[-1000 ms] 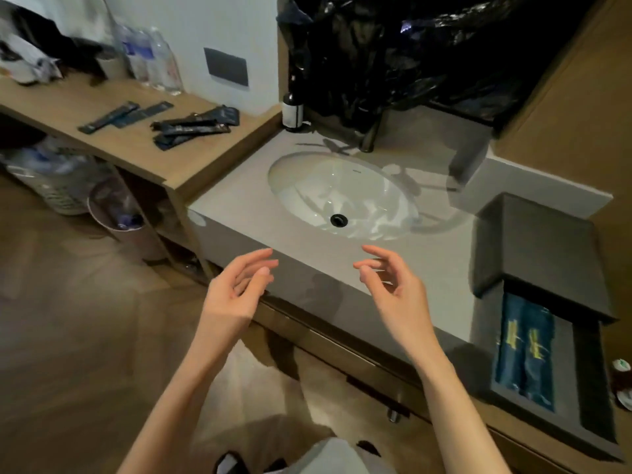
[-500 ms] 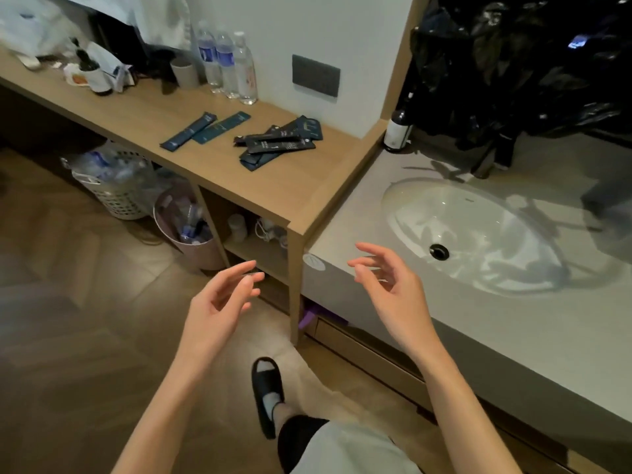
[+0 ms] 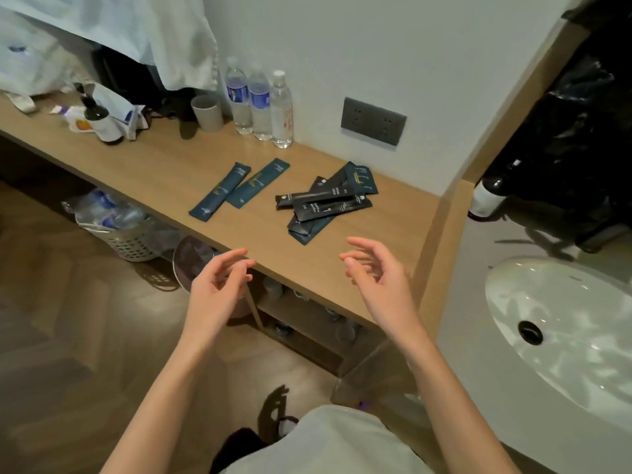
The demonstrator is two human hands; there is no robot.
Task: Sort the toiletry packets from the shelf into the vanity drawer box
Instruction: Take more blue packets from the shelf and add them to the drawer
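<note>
A pale lap [image 3: 325, 443] is closest to me, at the bottom. Both arms reach out from there.

My left hand [image 3: 219, 285] hangs in the air just in front of the shelf [image 3: 154, 165], with its fingertips at the front edge. Its fingers are loose and a bit bent, and it holds nothing. My right hand [image 3: 379, 271] is over the front part of the shelf, with its palm turned toward the left hand. Its fingers are loose and bent too, and it holds nothing. The 2 hands are apart.

On the right is a white sink [image 3: 564, 323] with a dark drain. On the left, under the shelf, a white basket [image 3: 126, 234] stands on the floor with a round bin [image 3: 195, 261] beside it.

Just past my right hand, a pile [image 3: 325, 203] of dark packets lies flat on the wood, one across another. I cannot count them for sure. Left of the pile and apart from it, 2 blue packets [image 3: 220, 193] lie flat and slanted, just beside each other.

Farther back, 3 water bottles [image 3: 260, 104] stand in a row by the wall. A grey cup [image 3: 207, 112] stands to their left, and a dark pump bottle [image 3: 101, 121] stands farther left. A dark socket plate [image 3: 373, 121] is on the wall to the right of the bottles. A pale cloth [image 3: 136, 29] hangs at the top left.
</note>
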